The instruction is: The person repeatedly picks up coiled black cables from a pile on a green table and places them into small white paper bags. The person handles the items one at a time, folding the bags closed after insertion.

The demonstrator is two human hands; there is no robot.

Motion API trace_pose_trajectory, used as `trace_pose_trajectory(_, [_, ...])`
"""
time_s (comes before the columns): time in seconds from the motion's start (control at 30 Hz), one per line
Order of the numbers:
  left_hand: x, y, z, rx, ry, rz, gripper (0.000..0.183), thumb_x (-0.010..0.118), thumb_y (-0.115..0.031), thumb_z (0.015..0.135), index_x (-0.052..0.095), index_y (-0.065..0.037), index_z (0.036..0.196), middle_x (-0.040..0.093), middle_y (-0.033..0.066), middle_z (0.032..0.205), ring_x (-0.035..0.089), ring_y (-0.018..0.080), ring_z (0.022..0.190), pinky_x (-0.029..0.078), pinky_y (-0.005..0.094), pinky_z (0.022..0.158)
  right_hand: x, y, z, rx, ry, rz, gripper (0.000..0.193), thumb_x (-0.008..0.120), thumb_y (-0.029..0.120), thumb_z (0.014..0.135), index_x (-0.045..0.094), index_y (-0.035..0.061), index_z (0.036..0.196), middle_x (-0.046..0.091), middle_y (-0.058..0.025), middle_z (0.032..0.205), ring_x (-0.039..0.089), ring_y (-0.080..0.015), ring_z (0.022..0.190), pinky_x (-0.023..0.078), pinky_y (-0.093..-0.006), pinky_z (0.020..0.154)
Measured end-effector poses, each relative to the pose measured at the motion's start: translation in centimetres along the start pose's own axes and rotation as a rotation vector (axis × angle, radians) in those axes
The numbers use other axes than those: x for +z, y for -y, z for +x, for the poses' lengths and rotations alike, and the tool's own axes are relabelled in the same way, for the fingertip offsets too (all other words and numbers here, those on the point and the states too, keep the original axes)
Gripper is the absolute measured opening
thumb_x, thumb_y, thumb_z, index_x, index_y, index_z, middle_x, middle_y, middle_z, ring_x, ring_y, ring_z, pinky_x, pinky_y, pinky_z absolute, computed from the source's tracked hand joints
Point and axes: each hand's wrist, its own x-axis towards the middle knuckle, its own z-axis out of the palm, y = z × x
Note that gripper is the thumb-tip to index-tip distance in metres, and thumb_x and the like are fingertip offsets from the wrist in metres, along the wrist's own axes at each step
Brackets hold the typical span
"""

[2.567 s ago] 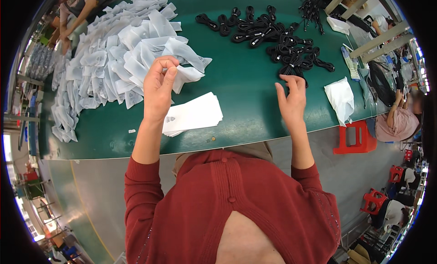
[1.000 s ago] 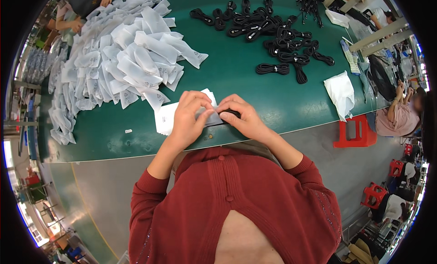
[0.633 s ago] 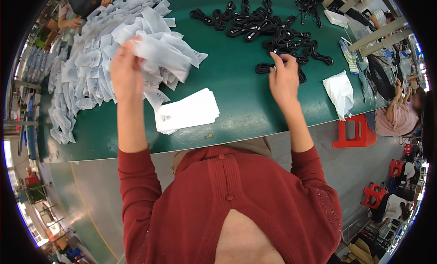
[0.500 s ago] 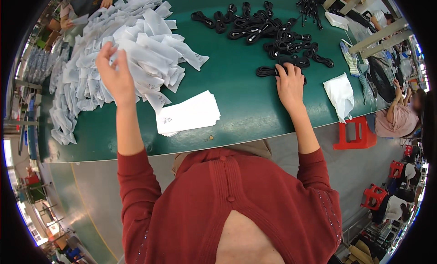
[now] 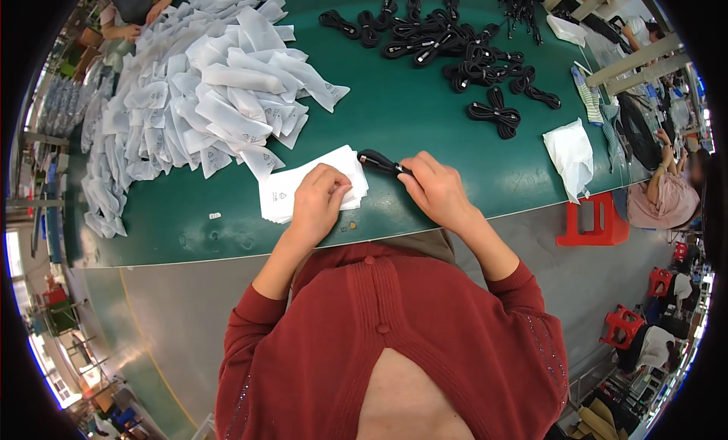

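Between the thumb and fingers of my right hand point(image 5: 438, 188) is a coiled black cable point(image 5: 381, 162), its free end pointing left. The cable lies at the right edge of a stack of flat white bags point(image 5: 287, 190) near the table's front edge. My left hand point(image 5: 321, 203) rests over the stack's lower right part, fingers curled and pinched together. What those fingers hold, if anything, is hidden. A large heap of filled white bags point(image 5: 227, 83) covers the left of the table. Several more coiled black cables point(image 5: 494, 115) lie at the far right.
A crumpled white bag point(image 5: 569, 161) lies near the green table's point(image 5: 425, 110) right edge, with a striped glove point(image 5: 585, 95) beyond it. A red stool point(image 5: 593, 221) stands on the floor at right. Another person's hand point(image 5: 130, 33) is at the heap's far left.
My right hand has brought a coiled cable from the pile toward me and left, to the bag stack. My left hand has come from above the heap to the stack, its fingers closing.
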Motion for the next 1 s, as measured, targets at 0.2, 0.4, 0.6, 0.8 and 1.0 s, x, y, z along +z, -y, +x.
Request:
trace_pose_trajectory(0.2, [-0.2, -0.2, 0.0, -0.228, -0.068, -0.331, 0.006, 0.069, -0.001, 0.087, 0.063, 0.000, 0.089, 0.060, 0.0029, 0.082, 0.052, 0.0098, 0.070, 0.045, 0.0237, 0.068, -0.6, 0.8, -0.5, -0.190, 0.036, -0.152, 0.021, 0.073, 0.012, 0.081, 0.061, 0.0052, 0.098, 0.055, -0.0082, 0.088, 0.060, -0.0261, 0.072, 0.050, -0.0378, 0.064])
trace_pose_trajectory(0.4, [-0.5, -0.8, 0.1, -0.211, -0.023, -0.349, 0.005, 0.067, 0.000, 0.087, 0.063, -0.001, 0.091, 0.061, 0.0016, 0.089, 0.051, 0.0086, 0.076, 0.043, 0.0233, 0.071, -0.9, 1.3, -0.3, -0.304, 0.061, -0.189, 0.027, 0.073, 0.014, 0.080, 0.063, 0.0068, 0.105, 0.053, -0.0074, 0.089, 0.058, -0.0227, 0.079, 0.050, -0.0351, 0.068])
trace_pose_trajectory(0.6, [-0.6, -1.4, 0.2, -0.105, 0.003, -0.256, 0.004, 0.066, 0.001, 0.087, 0.063, -0.001, 0.090, 0.063, 0.0041, 0.090, 0.052, 0.0103, 0.076, 0.044, 0.0245, 0.070, -0.8, 1.5, -0.4, -0.369, -0.009, -0.184, 0.029, 0.071, 0.013, 0.080, 0.066, 0.0085, 0.109, 0.054, -0.0070, 0.093, 0.057, -0.0229, 0.081, 0.050, -0.0346, 0.069])
trace_pose_trajectory(0.8, [-0.9, -1.9, 0.4, -0.025, 0.010, -0.199, 0.006, 0.067, 0.001, 0.085, 0.063, -0.001, 0.089, 0.064, 0.0050, 0.093, 0.055, 0.0131, 0.077, 0.044, 0.0264, 0.068, -0.1, 1.4, -0.4, -0.278, -0.045, -0.092, 0.029, 0.073, 0.013, 0.081, 0.066, 0.0075, 0.109, 0.059, -0.0079, 0.095, 0.059, -0.0233, 0.081, 0.050, -0.0331, 0.069])
trace_pose_trajectory(1.0, [-1.2, -3.0, 1.2, 0.137, 0.017, -0.074, 0.008, 0.069, 0.000, 0.082, 0.064, -0.003, 0.087, 0.065, 0.0058, 0.095, 0.058, 0.0184, 0.085, 0.044, 0.0289, 0.067, 2.6, 1.5, -0.6, 0.581, 0.103, 0.753, 0.020, 0.069, 0.010, 0.089, 0.063, 0.0021, 0.107, 0.066, -0.0105, 0.088, 0.065, -0.0220, 0.080, 0.052, -0.0319, 0.071])
